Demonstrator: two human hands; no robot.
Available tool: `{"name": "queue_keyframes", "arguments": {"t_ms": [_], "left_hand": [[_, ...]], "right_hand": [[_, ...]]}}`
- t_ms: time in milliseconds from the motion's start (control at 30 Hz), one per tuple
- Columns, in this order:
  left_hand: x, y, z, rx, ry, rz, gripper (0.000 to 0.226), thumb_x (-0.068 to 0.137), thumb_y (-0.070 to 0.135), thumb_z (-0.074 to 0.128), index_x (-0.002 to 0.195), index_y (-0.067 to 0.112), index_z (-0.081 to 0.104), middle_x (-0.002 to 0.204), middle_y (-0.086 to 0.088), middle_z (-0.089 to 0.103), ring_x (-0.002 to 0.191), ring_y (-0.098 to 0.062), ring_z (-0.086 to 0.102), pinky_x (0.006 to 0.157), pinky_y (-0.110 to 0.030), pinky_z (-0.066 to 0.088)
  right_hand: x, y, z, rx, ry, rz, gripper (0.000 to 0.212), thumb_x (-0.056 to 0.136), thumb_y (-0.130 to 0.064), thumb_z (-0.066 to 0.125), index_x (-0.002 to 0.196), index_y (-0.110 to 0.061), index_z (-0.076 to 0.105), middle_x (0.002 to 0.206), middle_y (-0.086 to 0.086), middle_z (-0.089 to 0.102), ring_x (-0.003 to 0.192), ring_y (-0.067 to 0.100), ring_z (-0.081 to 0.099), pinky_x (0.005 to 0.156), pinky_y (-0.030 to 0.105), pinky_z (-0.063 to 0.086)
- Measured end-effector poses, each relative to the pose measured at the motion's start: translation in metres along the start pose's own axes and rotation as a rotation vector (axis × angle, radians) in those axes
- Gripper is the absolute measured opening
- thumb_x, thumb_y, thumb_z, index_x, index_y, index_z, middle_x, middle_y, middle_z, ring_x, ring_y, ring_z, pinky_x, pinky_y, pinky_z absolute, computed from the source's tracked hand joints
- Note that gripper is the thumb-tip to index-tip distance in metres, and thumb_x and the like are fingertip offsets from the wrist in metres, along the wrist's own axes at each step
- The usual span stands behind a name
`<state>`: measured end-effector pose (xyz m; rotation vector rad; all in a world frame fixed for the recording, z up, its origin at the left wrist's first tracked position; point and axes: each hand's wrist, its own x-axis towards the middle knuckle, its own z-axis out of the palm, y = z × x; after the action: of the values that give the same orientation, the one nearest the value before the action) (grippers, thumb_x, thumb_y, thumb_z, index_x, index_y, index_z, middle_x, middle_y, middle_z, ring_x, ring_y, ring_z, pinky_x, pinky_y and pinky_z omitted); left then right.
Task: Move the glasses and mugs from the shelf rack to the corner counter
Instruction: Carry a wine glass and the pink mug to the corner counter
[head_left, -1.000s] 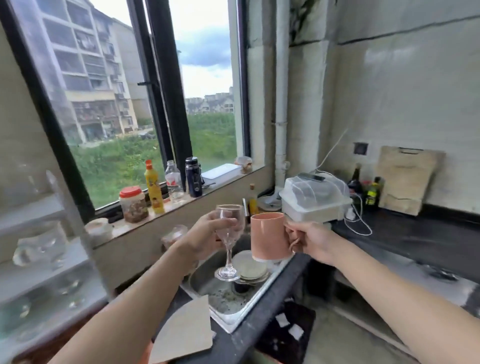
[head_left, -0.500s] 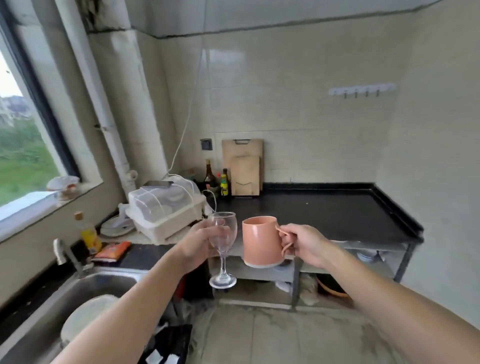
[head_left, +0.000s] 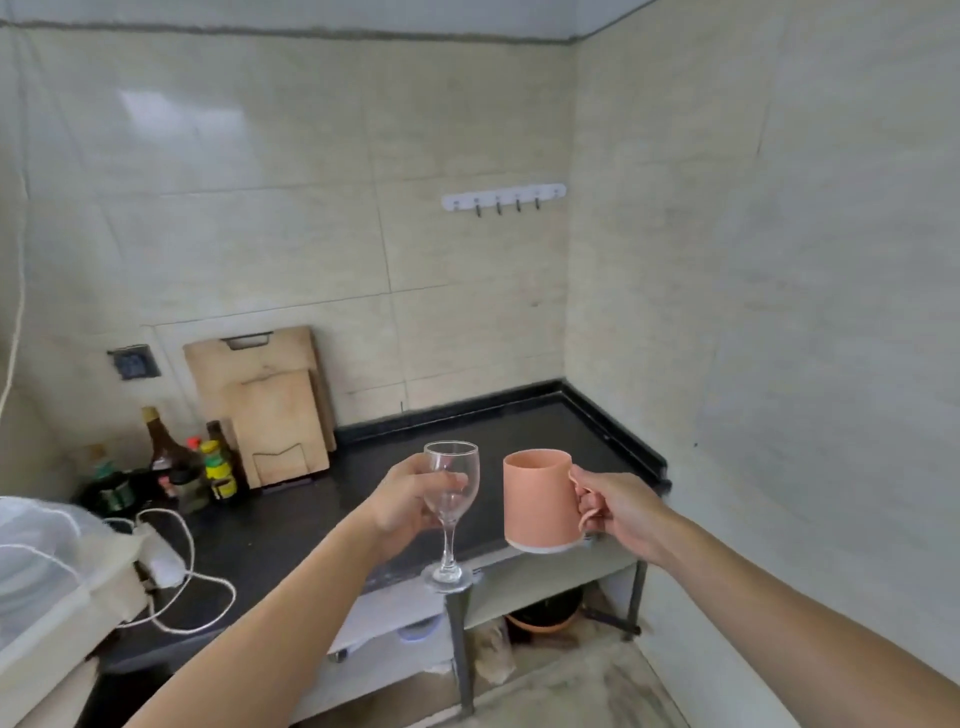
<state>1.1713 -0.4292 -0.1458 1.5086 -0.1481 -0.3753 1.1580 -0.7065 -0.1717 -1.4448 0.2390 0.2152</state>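
A clear stemmed wine glass (head_left: 450, 512) is held upright in the left hand (head_left: 410, 499), the fingers closed around the lower bowl, with the stem and round foot left hanging free below the grip. A salmon-pink mug (head_left: 540, 500) with a pale base band is held upright in the right hand (head_left: 621, 512), the fingers curled through and around its handle, which is turned to 3 o'clock. Glass and mug are carried side by side, near each other but apart, the mug at 3 o'clock of the glass; both are raised in front of the near edge of the black-topped table (head_left: 322, 514), and neither is seen resting on it. The table is set into the corner of two tiled walls, with a raised dark lip along its back and right edges. At 10 o'clock of the glass, two wooden cutting boards (head_left: 270, 405) are leaned against the back wall, the smaller in front of the larger. A cluster of bottles (head_left: 192, 462) is stood at 9 o'clock of the boards. A white power strip (head_left: 158, 556) with looped white cord is laid on the table at 8 o'clock of the glass, beside a white covered dish rack (head_left: 57, 577) at the left edge. A white hook rail (head_left: 503, 196) is fixed to the back wall at 12 o'clock. A lower shelf (head_left: 524, 582) under the table holds items too dim to identify.
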Motion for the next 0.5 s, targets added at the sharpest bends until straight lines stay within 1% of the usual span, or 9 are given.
{"name": "queue_keyframes", "arguments": {"t_ms": [100,200,333,500], "left_hand": [[0.06,0.002,0.009,-0.014,-0.046,-0.027,0.04,0.07,0.013,0.074,0.108,0.008,0.062,0.09,-0.01,0.064,0.079,-0.022,0.062,0.07,-0.036,0.051],[0.121,-0.006,0.016,-0.009,-0.077,-0.057,0.04,0.072,0.013,0.074,0.111,0.008,0.063,0.09,-0.01,0.065,0.08,-0.022,0.062,0.074,-0.037,0.051],[0.206,-0.018,0.025,-0.002,-0.08,-0.097,0.049,0.074,0.015,0.075,0.118,0.002,0.059,0.089,-0.01,0.064,0.077,-0.022,0.062,0.073,-0.039,0.05],[0.305,-0.022,0.037,-0.013,-0.045,-0.126,0.052,0.071,0.017,0.078,0.117,0.001,0.059,0.09,-0.01,0.063,0.075,-0.021,0.063,0.073,-0.039,0.051]], "right_hand": [[0.037,-0.006,-0.031,0.021,0.065,0.009,0.031,0.095,-0.026,0.063,0.067,-0.013,0.059,0.049,-0.003,0.04,0.05,0.011,0.036,0.054,0.028,0.03],[0.081,-0.008,-0.063,0.005,0.107,0.022,0.034,0.095,-0.026,0.063,0.063,-0.014,0.06,0.051,-0.001,0.042,0.052,0.012,0.039,0.056,0.029,0.034],[0.155,-0.011,-0.102,-0.029,0.104,0.052,0.037,0.094,-0.028,0.063,0.059,-0.016,0.06,0.053,0.0,0.043,0.053,0.013,0.04,0.06,0.03,0.036],[0.253,-0.028,-0.143,-0.073,0.09,0.103,0.035,0.094,-0.03,0.063,0.063,-0.015,0.062,0.054,0.001,0.047,0.059,0.016,0.045,0.069,0.033,0.042]]}}
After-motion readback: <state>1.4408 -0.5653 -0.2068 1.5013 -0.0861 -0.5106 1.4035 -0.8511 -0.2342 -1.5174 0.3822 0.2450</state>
